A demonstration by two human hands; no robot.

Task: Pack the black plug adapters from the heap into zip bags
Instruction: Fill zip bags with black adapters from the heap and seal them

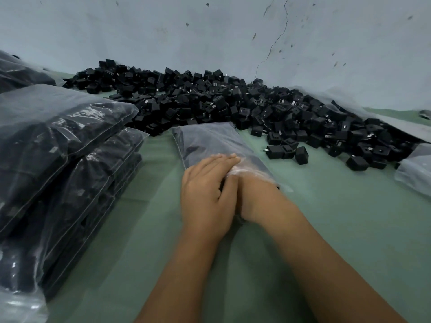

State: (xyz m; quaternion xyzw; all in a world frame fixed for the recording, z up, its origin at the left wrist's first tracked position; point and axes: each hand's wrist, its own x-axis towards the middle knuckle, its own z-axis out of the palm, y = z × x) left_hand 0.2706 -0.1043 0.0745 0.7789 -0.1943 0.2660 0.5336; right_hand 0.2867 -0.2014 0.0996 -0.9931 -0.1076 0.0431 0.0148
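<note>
Filling step in hand, by my reading: zip bag (210, 141) lies flat on the green table (338, 217) just in front of the heap of black plug adapters (210, 101), already dark with adapters inside. Left hand (207, 192) lies on the bag's mouth, fingers fairly straight and pressing down; right hand (254, 183) is inside the mouth under the film, its grip cannot be told. Next move likely calls for withdrawing that hand and sealing the zip; filled bags (58, 148) are stacked at left.
</note>
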